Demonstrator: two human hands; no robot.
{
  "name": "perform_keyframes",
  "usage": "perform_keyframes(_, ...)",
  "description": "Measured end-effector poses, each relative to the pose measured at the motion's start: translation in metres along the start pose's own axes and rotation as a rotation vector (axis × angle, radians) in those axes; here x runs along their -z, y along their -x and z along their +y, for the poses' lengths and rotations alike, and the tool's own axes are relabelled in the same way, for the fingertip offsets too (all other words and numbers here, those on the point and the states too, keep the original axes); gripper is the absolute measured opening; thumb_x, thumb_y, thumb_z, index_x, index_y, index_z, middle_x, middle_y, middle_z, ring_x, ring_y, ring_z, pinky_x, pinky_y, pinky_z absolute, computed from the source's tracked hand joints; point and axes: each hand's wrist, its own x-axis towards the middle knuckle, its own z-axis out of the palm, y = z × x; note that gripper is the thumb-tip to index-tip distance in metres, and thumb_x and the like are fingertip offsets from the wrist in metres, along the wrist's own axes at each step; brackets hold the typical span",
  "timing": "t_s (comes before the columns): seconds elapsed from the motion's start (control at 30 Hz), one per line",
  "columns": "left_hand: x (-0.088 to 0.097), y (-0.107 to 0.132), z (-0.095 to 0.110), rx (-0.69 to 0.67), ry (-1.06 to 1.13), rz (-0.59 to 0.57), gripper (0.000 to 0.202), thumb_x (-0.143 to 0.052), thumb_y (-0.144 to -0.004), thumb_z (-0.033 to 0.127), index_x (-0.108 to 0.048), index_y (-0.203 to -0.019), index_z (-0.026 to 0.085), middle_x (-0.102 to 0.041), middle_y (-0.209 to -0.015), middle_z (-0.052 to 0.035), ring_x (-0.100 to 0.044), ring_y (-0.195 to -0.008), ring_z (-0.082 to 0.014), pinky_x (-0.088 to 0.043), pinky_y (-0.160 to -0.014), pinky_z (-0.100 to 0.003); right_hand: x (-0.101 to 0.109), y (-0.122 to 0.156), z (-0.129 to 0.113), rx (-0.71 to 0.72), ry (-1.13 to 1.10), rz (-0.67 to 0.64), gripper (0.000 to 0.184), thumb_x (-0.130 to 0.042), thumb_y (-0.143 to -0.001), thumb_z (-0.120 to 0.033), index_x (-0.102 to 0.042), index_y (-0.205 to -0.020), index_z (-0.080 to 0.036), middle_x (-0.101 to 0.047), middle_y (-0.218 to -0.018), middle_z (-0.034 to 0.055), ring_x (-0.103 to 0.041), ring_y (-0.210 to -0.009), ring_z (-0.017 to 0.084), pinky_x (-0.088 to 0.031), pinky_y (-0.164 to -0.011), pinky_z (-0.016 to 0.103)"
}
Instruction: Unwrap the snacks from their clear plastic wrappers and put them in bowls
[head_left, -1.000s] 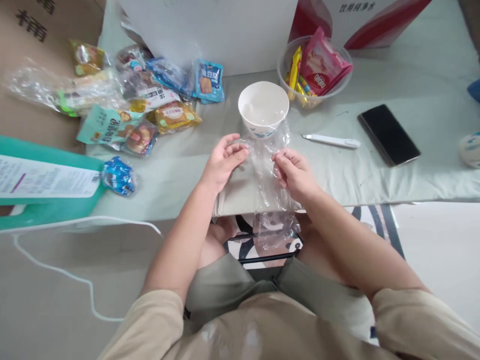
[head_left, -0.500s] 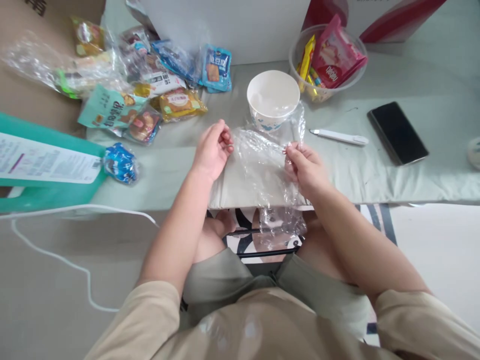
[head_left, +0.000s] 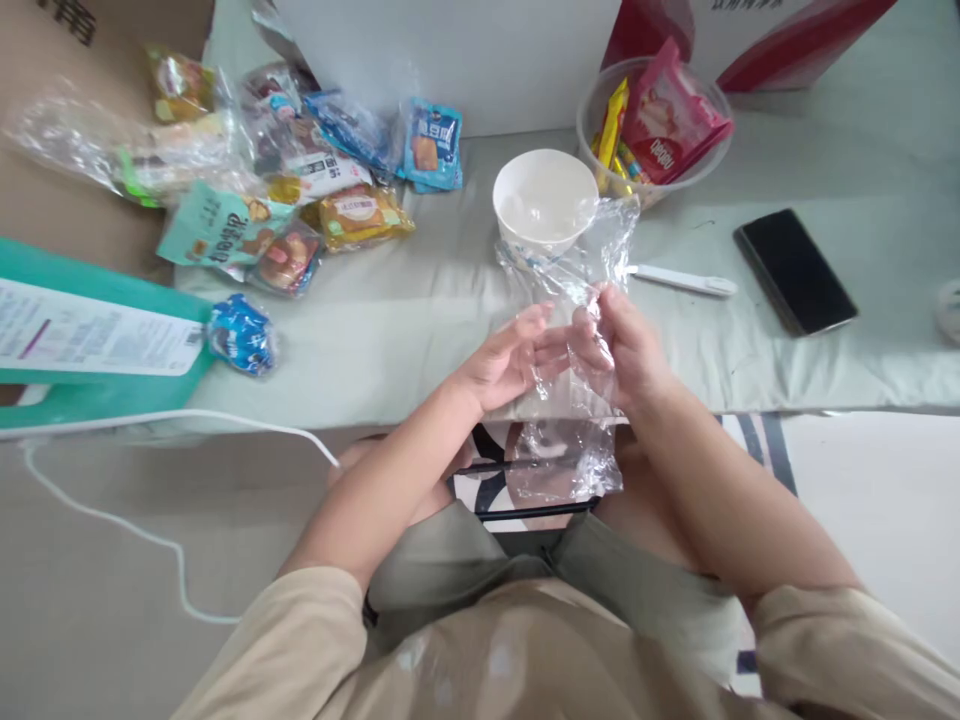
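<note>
Left hand [head_left: 507,362] shifted, right hand [head_left: 628,345] — pinching film [head_left: 574,455]

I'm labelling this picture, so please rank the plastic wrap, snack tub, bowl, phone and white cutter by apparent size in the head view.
1. Plastic wrap, by overall spread
2. Snack tub
3. Bowl and phone: too alike to rank
4. White cutter, clearly smallest

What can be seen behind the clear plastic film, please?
Behind the clear plastic film, part of the white bowl, the cloth and the patterned floor show through. Creases and glare blur the bowl's lower print; what lies behind the right hand is covered.
</note>
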Motion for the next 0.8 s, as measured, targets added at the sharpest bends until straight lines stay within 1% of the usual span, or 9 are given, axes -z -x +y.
perform_keyframes(0.13,0.0,0.004,0.007,-0.121,-0.099,0.037,0.056,-0.093,-0.062,0.024,-0.067,-0.111,0.019,-0.067,-0.073,0.0054,-0.068,-0.067,-0.0092,-0.056,-0.071,-0.022,0.007,-0.003,0.004,0.02,0.007,0.116,0.051,-0.075,-0.08,-0.069,-0.049,-0.087,-0.026,-0.045,-0.06,-0.0072,-0.031,-0.041,0.007,-0.023,-0.038,0.024)
perform_keyframes(0.2,0.0,0.011,0.012,-0.215,-0.188,0.051,0.055,-0.092,-0.065,0.026,-0.065,-0.112,0.019,-0.064,-0.073,0.0063,-0.068,-0.067,-0.0093,-0.058,-0.072,-0.023,0.011,-0.005,0.005,0.07,0.028,0.2,0.048,-0.078,-0.079,-0.064,-0.052,-0.095,-0.027,-0.046,-0.06,-0.0076,-0.036,-0.044,0.008,-0.029,-0.041,0.024)
perform_keyframes(0.27,0.002,0.018,0.016,-0.331,-0.293,0.072,0.062,-0.093,-0.065,0.028,-0.061,-0.118,0.024,-0.064,-0.08,0.006,-0.07,-0.07,-0.0104,-0.06,-0.075,-0.025,0.015,-0.003,0.005,0.128,0.027,0.25,0.049,-0.08,-0.079,-0.06,-0.053,-0.108,-0.03,-0.051,-0.063,-0.0075,-0.046,-0.049,0.01,-0.037,-0.046,0.025)
perform_keyframes(0.4,0.016,0.026,0.023,-0.616,-0.501,0.155,0.091,-0.095,-0.065,0.03,-0.045,-0.139,0.044,-0.067,-0.106,0.0031,-0.074,-0.082,-0.0125,-0.062,-0.079,-0.028,0.019,0.011,0.002,0.271,0.144,0.175,0.071,-0.082,-0.078,-0.057,-0.044,-0.136,-0.04,-0.068,-0.088,-0.0028,-0.065,-0.074,0.016,-0.054,-0.068,0.033)
perform_keyframes(0.47,0.024,0.025,0.027,-0.755,-0.583,0.218,0.095,-0.094,-0.069,0.032,-0.038,-0.143,0.049,-0.067,-0.113,0.0011,-0.074,-0.094,-0.0145,-0.063,-0.083,-0.029,0.019,0.019,0.0,0.318,0.276,0.103,0.077,-0.085,-0.076,-0.055,-0.044,-0.14,-0.043,-0.071,-0.1,-0.0005,-0.067,-0.08,0.018,-0.057,-0.075,0.038)
perform_keyframes(0.5,0.028,0.025,0.028,-0.803,-0.622,0.242,0.091,-0.092,-0.071,0.034,-0.038,-0.143,0.049,-0.067,-0.115,0.0001,-0.074,-0.098,-0.0155,-0.063,-0.084,-0.03,0.019,0.022,0.0,0.333,0.325,0.078,0.073,-0.085,-0.076,-0.052,-0.047,-0.139,-0.043,-0.071,-0.1,-0.0003,-0.067,-0.08,0.018,-0.058,-0.077,0.039)
perform_keyframes(0.57,0.033,0.027,0.032,-0.826,-0.708,0.244,0.081,-0.088,-0.076,0.04,-0.042,-0.142,0.046,-0.069,-0.117,-0.0018,-0.074,-0.101,-0.0174,-0.064,-0.084,-0.032,0.017,0.024,0.001,0.372,0.364,0.051,0.057,-0.083,-0.081,-0.045,-0.056,-0.131,-0.041,-0.07,-0.092,-0.0013,-0.067,-0.079,0.017,-0.059,-0.078,0.038)
perform_keyframes(0.7,0.03,0.036,0.037,-0.643,-0.888,0.092,0.058,-0.084,-0.078,0.041,-0.058,-0.13,0.031,-0.074,-0.098,-0.0028,-0.077,-0.083,-0.0183,-0.064,-0.074,-0.031,0.015,0.021,0.003,0.457,0.385,0.05,0.024,-0.074,-0.09,-0.037,-0.067,-0.113,-0.033,-0.07,-0.086,-0.001,-0.067,-0.078,0.016,-0.061,-0.076,0.035)
perform_keyframes(0.8,0.025,0.043,0.036,-0.625,-1.027,0.101,0.037,-0.076,-0.082,0.029,-0.067,-0.117,0.022,-0.075,-0.089,-0.0033,-0.076,-0.08,-0.017,-0.062,-0.071,-0.027,0.016,0.019,0.003,0.474,0.467,0.029,0.022,-0.072,-0.091,-0.036,-0.07,-0.112,-0.029,-0.071,-0.089,0.0011,-0.068,-0.081,0.016,-0.061,-0.081,0.036)
